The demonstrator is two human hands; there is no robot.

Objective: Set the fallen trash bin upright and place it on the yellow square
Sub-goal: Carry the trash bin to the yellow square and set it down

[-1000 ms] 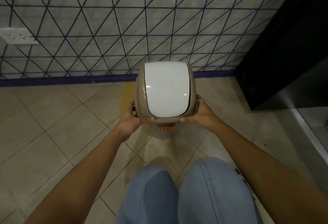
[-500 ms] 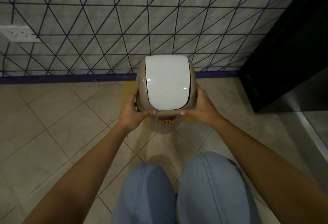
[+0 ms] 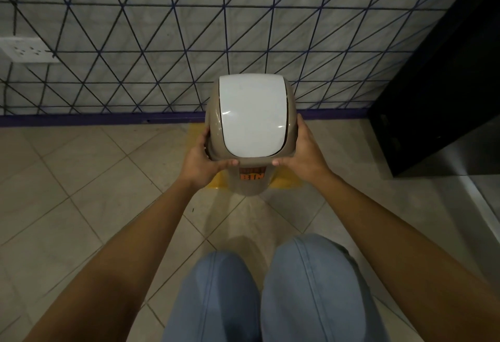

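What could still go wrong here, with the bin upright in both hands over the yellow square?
1. The trash bin hides most of the yellow square; it could end up off-centre, its base overhanging the near edge.
2. The left hand and right hand grip the lid section, not the body; the white swing lid could tip or the top come loose.

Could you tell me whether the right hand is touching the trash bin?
Touching. The head view shows the right hand pressed flat against the trash bin at its lid's side, thumb across the front edge, with no gap.
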